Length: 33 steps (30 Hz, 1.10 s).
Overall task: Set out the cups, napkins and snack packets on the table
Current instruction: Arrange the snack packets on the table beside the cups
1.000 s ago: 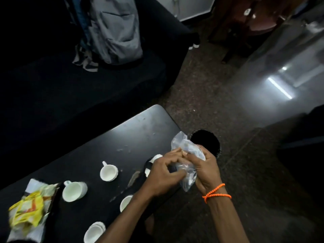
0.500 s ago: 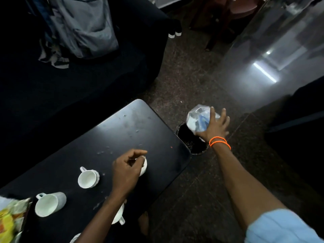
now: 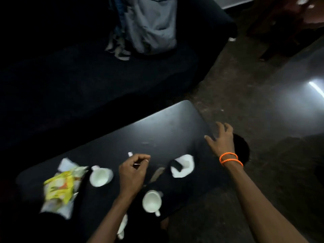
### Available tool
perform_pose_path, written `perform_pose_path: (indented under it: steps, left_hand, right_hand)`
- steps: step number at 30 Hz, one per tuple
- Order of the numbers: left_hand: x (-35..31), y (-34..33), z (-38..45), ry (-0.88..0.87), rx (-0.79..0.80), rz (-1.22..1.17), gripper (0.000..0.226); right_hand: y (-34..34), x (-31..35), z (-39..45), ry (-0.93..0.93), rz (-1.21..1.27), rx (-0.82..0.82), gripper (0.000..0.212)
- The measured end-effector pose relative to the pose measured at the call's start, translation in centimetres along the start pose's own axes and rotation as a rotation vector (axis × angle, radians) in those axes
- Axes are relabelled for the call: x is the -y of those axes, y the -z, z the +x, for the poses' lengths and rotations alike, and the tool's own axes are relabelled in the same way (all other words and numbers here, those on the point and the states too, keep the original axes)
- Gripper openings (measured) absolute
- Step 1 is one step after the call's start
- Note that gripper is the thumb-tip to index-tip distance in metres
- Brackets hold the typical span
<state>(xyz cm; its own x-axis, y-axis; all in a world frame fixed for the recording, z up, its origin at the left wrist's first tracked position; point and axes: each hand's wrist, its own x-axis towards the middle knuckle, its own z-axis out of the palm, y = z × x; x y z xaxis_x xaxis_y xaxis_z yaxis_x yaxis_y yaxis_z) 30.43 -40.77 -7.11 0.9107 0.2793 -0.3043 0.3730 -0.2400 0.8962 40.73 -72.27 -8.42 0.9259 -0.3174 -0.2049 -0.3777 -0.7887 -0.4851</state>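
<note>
Dark table [image 3: 168, 123]; blurred snack packet [image 3: 60, 185]; left hand [image 3: 132, 172] covers cup.

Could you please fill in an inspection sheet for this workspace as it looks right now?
Surface: black table, smudged, a pale streak beside the left hand.
Job's things: two white cups plainly seen; yellow snack packet at the left end, lying on something white; white napkin with a dark item on it.
Clutter: nothing seen for certain; the picture is blurred.
Hands: left hand curled over the table, perhaps pinching something thin, too blurred to tell; right hand open, fingers spread, holding nothing, at the table's right edge.
Cables: nothing seen.
Surroundings: dark bin on the floor by the table; grey backpack on a dark sofa.
</note>
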Motion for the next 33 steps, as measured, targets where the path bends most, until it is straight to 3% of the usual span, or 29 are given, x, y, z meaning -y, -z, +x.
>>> perform_pose_path:
  steps: [8, 12, 15, 18, 21, 25, 27, 30, 33]
  left_hand:
    - [6.2, 15.8, 0.3, 0.132, -0.394, -0.02, 0.02]
    - [10.1, 22.1, -1.1, 0.277, -0.617, 0.037, 0.021]
    - [13.1, 26.1, -1.8, 0.376, -0.768, 0.094, 0.015]
    - [15.1, 28.4, -1.0, 0.608, -0.627, 0.002, 0.018]
    - [16.1, 28.8, 0.2, 0.751, -0.355, -0.335, 0.021]
    - [17.3, 29.2, 1.0, 0.753, -0.208, -0.392, 0.03]
    - [17.6, 29.9, 1.1, 0.767, -0.161, -0.431, 0.027]
    - [17.2, 30.9, 0.9, 0.763, -0.042, -0.499, 0.024]
    - [16.1, 31.2, 1.3, 0.643, 0.055, -0.591, 0.05]
  right_hand:
    - [-10.6, 19.5, -7.6, 0.371, 0.159, 0.149, 0.061]
    - [-16.6, 27.2, -14.2, 0.446, 0.22, 0.374, 0.042]
    - [-21.5, 31.2, -19.6, 0.329, 0.139, 0.648, 0.021]
    - [-26.2, 33.0, -24.2, 0.107, 0.1, 0.845, 0.028]
    - [-29.7, 33.0, -26.8, -0.022, 0.073, 0.842, 0.054]
    - [-31.6, 32.8, -27.2, -0.274, 0.357, 0.863, 0.03]
    - [-31.2, 32.9, -26.9, -0.4, 0.49, 0.954, 0.017]
    - [-29.6, 33.0, -25.8, -0.464, 0.578, 1.119, 0.024]
    - [-27.7, 33.1, -23.9, -0.374, 0.642, 1.181, 0.046]
